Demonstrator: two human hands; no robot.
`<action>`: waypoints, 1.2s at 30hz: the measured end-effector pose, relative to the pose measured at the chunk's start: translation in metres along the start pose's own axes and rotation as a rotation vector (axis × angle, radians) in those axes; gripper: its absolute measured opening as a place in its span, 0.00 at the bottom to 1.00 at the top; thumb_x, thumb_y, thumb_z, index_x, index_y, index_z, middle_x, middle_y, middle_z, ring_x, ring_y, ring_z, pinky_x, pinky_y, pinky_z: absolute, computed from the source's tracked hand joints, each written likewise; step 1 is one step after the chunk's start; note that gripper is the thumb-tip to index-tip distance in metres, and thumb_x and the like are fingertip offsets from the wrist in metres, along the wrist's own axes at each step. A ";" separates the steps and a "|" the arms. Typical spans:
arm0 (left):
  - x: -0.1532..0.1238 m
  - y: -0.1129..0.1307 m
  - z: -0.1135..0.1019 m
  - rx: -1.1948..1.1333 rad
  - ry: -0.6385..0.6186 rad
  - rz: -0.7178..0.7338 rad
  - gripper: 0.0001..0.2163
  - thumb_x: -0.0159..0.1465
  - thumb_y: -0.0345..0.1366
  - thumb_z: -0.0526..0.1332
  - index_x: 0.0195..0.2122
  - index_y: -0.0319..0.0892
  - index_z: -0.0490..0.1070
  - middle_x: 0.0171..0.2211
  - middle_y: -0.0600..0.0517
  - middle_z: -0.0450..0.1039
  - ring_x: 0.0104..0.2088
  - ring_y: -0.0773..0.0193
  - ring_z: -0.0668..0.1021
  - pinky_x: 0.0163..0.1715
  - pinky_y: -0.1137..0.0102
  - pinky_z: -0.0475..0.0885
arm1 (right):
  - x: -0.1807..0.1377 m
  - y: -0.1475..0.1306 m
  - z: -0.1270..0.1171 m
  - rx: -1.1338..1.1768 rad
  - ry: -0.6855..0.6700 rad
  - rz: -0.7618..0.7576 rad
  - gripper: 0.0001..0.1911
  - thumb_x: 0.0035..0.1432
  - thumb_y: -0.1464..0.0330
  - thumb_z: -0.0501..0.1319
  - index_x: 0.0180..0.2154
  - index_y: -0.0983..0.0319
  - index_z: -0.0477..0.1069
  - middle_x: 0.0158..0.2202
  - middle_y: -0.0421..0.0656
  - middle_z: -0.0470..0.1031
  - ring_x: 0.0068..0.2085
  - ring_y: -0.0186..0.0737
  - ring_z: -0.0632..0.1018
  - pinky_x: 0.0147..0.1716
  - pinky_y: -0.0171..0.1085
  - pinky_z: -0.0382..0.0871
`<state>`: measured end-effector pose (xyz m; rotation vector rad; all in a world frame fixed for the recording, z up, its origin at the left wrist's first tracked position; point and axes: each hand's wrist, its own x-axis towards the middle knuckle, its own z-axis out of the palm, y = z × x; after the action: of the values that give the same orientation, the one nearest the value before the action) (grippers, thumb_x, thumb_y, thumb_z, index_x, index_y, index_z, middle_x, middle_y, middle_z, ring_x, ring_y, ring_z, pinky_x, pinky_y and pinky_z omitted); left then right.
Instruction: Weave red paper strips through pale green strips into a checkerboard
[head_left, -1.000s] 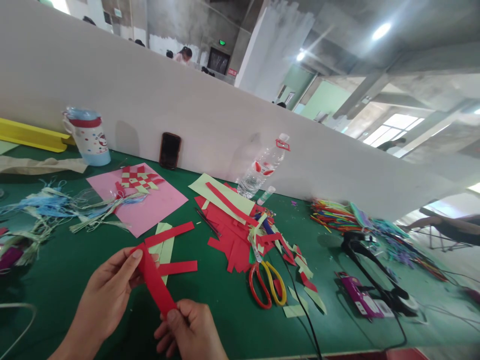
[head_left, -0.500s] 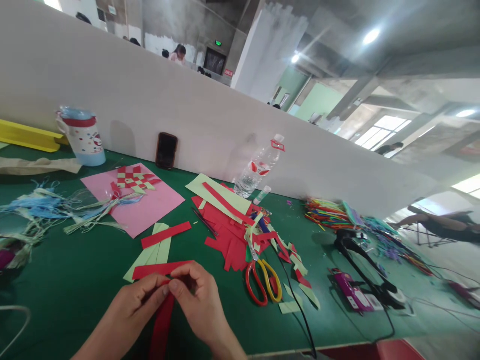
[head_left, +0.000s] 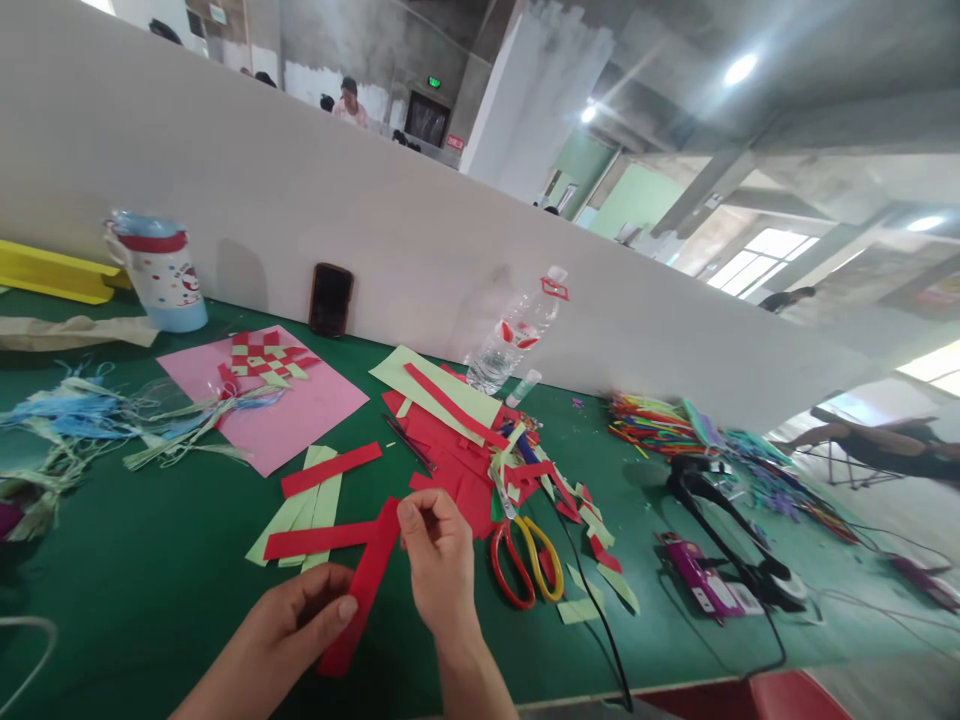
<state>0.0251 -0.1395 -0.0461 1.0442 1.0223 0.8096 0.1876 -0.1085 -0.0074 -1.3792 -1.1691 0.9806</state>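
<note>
A person's bare hands work a long, flat strip of red paper (head_left: pixel 367 585) above a dark green counter (head_left: pixel 187 560). The left hand (head_left: pixel 296 620) has its grip pinching the strip along its lower half, thumb on top; the right hand (head_left: pixel 442 560), its grip pressed together, pinches the upper end by its edge. The held strip slants across the view, its upper part passing in front of the end of a short red paper strip (head_left: pixel 315 541). That piece and a second short red paper strip (head_left: pixel 334 470) lie across overlapping pale green paper strips (head_left: pixel 319 508). To the right, scissors with one red and one yellow handle (head_left: pixel 523 556) rest beside a heap of red paper pieces (head_left: pixel 450 465). Farther back, a red-and-green checkered woven paper piece (head_left: pixel 270 355) sits on a square pink paper sheet (head_left: pixel 300 430). A dark smartphone (head_left: pixel 330 300) and a clear plastic water bottle (head_left: pixel 517 340) stand near a low white partition (head_left: pixel 390 220).
</note>
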 end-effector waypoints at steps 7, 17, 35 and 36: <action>0.001 -0.006 0.000 0.218 -0.097 -0.053 0.19 0.61 0.55 0.60 0.26 0.43 0.69 0.24 0.55 0.73 0.21 0.66 0.74 0.24 0.73 0.67 | 0.001 0.007 -0.004 -0.013 0.051 -0.035 0.17 0.61 0.55 0.61 0.30 0.61 0.68 0.23 0.35 0.63 0.24 0.32 0.64 0.24 0.31 0.59; -0.002 -0.010 0.006 0.362 -0.025 -0.108 0.19 0.62 0.54 0.55 0.25 0.45 0.64 0.20 0.59 0.67 0.15 0.72 0.63 0.16 0.75 0.55 | 0.000 0.018 -0.006 -0.158 0.121 -0.097 0.15 0.64 0.57 0.57 0.30 0.60 0.66 0.22 0.35 0.62 0.23 0.33 0.63 0.22 0.31 0.59; 0.004 -0.010 0.000 0.008 -0.137 -0.226 0.18 0.55 0.52 0.68 0.26 0.43 0.69 0.26 0.51 0.79 0.26 0.62 0.79 0.24 0.72 0.71 | -0.004 0.030 -0.042 -0.258 0.086 -0.128 0.17 0.68 0.56 0.53 0.44 0.61 0.70 0.32 0.43 0.76 0.30 0.38 0.77 0.29 0.33 0.72; 0.005 -0.007 -0.003 -0.065 -0.081 -0.248 0.18 0.53 0.53 0.70 0.27 0.43 0.71 0.26 0.51 0.80 0.26 0.62 0.79 0.25 0.71 0.72 | -0.004 0.033 -0.055 -0.330 0.125 -0.141 0.17 0.68 0.56 0.53 0.45 0.61 0.70 0.36 0.45 0.78 0.33 0.40 0.79 0.33 0.35 0.73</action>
<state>0.0245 -0.1368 -0.0545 0.8677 1.0265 0.5895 0.2450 -0.1225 -0.0330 -1.5671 -1.3547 0.6108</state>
